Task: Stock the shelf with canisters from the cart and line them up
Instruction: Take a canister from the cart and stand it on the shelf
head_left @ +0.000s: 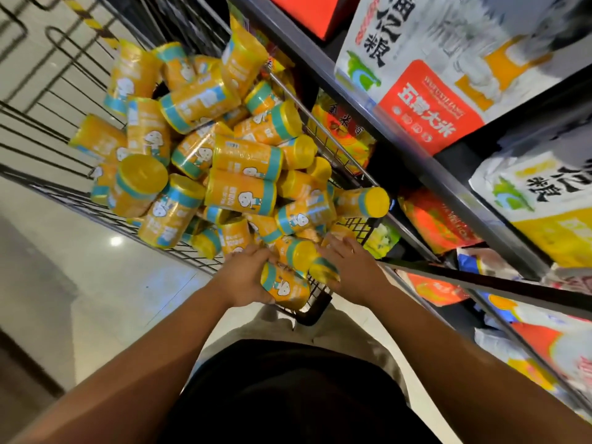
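Cart [315, 310] of canisters [243, 161] — left hand [246, 278] grips one canister [285, 288], right hand [350, 269] spread on others.

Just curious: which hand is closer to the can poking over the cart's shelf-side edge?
Right. The right hand is just below that can in the picture; the left hand, gripping another can, is farther off to its left.
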